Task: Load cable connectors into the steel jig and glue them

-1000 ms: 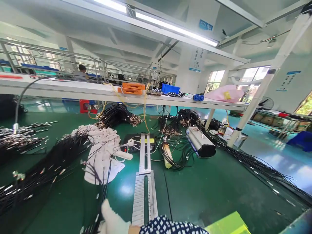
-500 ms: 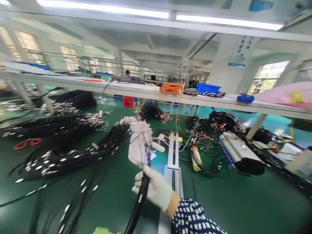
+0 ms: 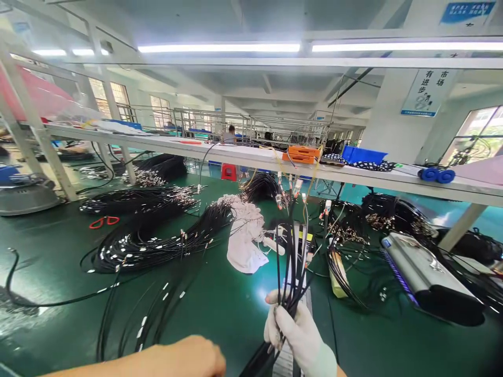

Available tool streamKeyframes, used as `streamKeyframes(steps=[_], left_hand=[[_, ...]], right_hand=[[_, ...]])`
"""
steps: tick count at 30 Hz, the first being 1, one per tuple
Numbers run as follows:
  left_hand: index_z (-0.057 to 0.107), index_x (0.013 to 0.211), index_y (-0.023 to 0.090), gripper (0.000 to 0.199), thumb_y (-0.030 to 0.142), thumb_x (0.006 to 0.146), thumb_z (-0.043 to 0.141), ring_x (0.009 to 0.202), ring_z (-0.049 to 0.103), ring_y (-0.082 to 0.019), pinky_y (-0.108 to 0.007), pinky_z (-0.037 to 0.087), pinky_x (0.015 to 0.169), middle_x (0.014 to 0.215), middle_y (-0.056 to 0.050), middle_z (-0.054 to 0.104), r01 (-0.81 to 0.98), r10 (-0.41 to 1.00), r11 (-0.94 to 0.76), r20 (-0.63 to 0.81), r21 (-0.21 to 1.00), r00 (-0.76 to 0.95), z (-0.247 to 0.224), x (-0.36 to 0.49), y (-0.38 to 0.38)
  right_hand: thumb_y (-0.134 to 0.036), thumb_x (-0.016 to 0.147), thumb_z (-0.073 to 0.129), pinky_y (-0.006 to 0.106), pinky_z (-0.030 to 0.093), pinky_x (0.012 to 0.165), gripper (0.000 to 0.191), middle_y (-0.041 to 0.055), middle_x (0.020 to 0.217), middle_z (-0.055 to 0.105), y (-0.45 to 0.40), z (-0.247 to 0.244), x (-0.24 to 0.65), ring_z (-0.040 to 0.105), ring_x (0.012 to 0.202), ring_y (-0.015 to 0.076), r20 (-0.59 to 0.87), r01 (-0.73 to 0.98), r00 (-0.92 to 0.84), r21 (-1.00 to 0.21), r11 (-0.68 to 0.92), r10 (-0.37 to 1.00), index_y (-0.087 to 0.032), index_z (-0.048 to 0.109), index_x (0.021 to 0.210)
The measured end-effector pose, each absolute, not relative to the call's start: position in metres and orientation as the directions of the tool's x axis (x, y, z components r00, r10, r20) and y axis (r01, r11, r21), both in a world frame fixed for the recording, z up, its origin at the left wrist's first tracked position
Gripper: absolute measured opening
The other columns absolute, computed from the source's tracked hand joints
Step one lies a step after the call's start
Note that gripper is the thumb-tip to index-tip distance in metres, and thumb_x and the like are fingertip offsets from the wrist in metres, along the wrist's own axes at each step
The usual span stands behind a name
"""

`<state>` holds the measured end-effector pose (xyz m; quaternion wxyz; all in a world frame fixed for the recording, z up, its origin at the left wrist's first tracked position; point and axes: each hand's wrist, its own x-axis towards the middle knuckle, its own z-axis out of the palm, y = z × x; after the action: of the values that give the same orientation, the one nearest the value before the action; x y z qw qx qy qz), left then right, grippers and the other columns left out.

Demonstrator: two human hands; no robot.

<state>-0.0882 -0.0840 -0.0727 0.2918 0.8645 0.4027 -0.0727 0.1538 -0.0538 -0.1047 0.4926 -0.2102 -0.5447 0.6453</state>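
My right hand (image 3: 293, 330), in a white glove, is closed round a bundle of black cables (image 3: 291, 262) over the metal measuring rail. Their upper ends fan out, with white and orange connectors (image 3: 297, 186) at the tips. The lower part of the bundle runs down to the bottom edge, left of the hand. My left hand (image 3: 206, 358) shows only as bare skin at the bottom edge, its fingers hidden. Left of the bundle, a crumpled white cloth (image 3: 247, 241) lies against a large coil of black cables (image 3: 145, 246) with white labels.
Red-handled scissors (image 3: 104, 222) lie at the left of the green table (image 3: 377, 345). A silver and black machine (image 3: 430, 277) stands at the right. Behind runs a white shelf (image 3: 236, 152) bearing orange trays (image 3: 302, 154) and a blue bin (image 3: 363, 155).
My right hand has moved down and right relative to the cloth, keeping hold of the bundle, whose connector ends now stand free above it. The left forearm has appeared. The view has turned left.
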Motion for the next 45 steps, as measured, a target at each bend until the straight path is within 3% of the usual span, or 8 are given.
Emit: streamKeyframes(steps=[6, 11, 15, 19, 23, 33, 38, 45], left_hand=[[0.047, 0.141, 0.025, 0.08, 0.05, 0.072, 0.079, 0.115, 0.056, -0.028, -0.039, 0.045, 0.098, 0.129, -0.01, 0.06, 0.363, 0.765, -0.411, 0.099, 0.837, 0.637, 0.002, -0.071, -0.039], [0.033, 0.149, 0.03, 0.099, 0.048, 0.068, 0.087, 0.127, 0.051, -0.031, -0.046, 0.037, 0.105, 0.136, -0.013, 0.054, -0.194, 0.658, -0.461, 0.48, 0.866, 0.58, 0.017, -0.051, -0.017], [0.042, 0.141, 0.025, 0.076, 0.045, 0.078, 0.08, 0.109, 0.06, -0.025, -0.04, 0.044, 0.095, 0.114, -0.01, 0.065, -0.314, 0.679, -0.35, 0.47, 0.882, 0.564, 0.019, -0.029, -0.017], [0.059, 0.107, 0.016, 0.032, 0.044, 0.094, 0.061, 0.084, 0.064, -0.017, -0.035, 0.048, 0.086, 0.083, -0.005, 0.068, -0.276, 0.747, -0.29, 0.397, 0.916, 0.533, 0.02, -0.018, -0.019], [0.059, 0.087, 0.014, 0.033, 0.046, 0.094, 0.058, 0.084, 0.065, -0.019, -0.035, 0.049, 0.084, 0.081, -0.007, 0.069, -0.183, 0.771, -0.299, 0.35, 0.936, 0.532, 0.017, -0.016, -0.02], [0.054, 0.091, 0.017, 0.029, 0.044, 0.1, 0.046, 0.073, 0.054, -0.014, -0.028, 0.043, 0.074, 0.069, 0.001, 0.058, 0.068, 0.797, -0.403, 0.313, 0.913, 0.517, 0.028, -0.017, -0.025], [0.054, 0.096, 0.017, 0.027, 0.038, 0.102, 0.038, 0.07, 0.049, -0.013, -0.026, 0.042, 0.07, 0.072, 0.003, 0.054, 0.278, 0.724, -0.451, 0.165, 0.848, 0.67, 0.035, -0.019, -0.028], [0.06, 0.088, 0.013, 0.026, 0.035, 0.096, 0.05, 0.077, 0.049, -0.014, -0.026, 0.044, 0.072, 0.084, -0.002, 0.06, 0.151, 0.681, -0.412, 0.194, 0.899, 0.706, 0.008, 0.007, -0.028]], right_hand=[[-0.063, 0.091, 0.055, 0.029, 0.043, 0.059, 0.055, 0.0008, 0.067, 0.059, -0.056, -0.118, 0.158, 0.054, 0.06, 0.0139, 0.163, -0.149, -0.421, -0.983, 0.109, 0.892, -0.017, 0.058, 0.12], [-0.053, 0.095, 0.05, 0.036, 0.051, 0.077, 0.039, 0.0079, 0.086, 0.067, -0.053, -0.1, 0.16, 0.062, 0.081, 0.0212, 0.212, 0.183, -0.401, -0.935, 0.305, 0.891, -0.018, 0.067, 0.095], [-0.042, 0.091, 0.057, 0.042, 0.052, 0.091, 0.029, 0.0092, 0.102, 0.071, -0.051, -0.089, 0.162, 0.065, 0.096, 0.026, 0.239, 0.263, -0.351, -0.903, 0.34, 0.905, -0.02, 0.067, 0.108], [-0.036, 0.081, 0.07, 0.048, 0.049, 0.102, 0.056, 0.0113, 0.123, 0.067, -0.052, -0.082, 0.165, 0.064, 0.112, 0.0292, 0.252, 0.206, -0.3, -0.925, 0.32, 0.92, -0.022, 0.056, 0.133], [-0.043, 0.093, 0.057, 0.046, 0.045, 0.108, 0.046, 0.0112, 0.136, 0.062, -0.05, -0.073, 0.17, 0.058, 0.124, 0.0278, 0.398, 0.135, -0.211, -0.893, 0.43, 0.893, -0.024, 0.057, 0.134], [-0.039, 0.092, 0.06, 0.031, 0.055, 0.076, 0.023, 0.0054, 0.086, 0.071, -0.047, -0.045, 0.18, 0.067, 0.082, 0.0206, 0.591, 0.389, -0.042, -0.733, 0.558, 0.805, -0.021, 0.073, 0.087], [-0.04, 0.092, 0.061, 0.032, 0.056, 0.077, 0.024, 0.006, 0.089, 0.074, -0.046, -0.014, 0.181, 0.068, 0.083, 0.0211, 0.586, 0.271, 0.067, -0.789, 0.551, 0.807, -0.02, 0.075, 0.091], [-0.044, 0.095, 0.056, 0.037, 0.057, 0.083, 0.034, 0.0081, 0.1, 0.075, -0.035, -0.021, 0.168, 0.07, 0.091, 0.0242, 0.564, 0.224, -0.023, -0.802, 0.554, 0.826, -0.02, 0.074, 0.111]])
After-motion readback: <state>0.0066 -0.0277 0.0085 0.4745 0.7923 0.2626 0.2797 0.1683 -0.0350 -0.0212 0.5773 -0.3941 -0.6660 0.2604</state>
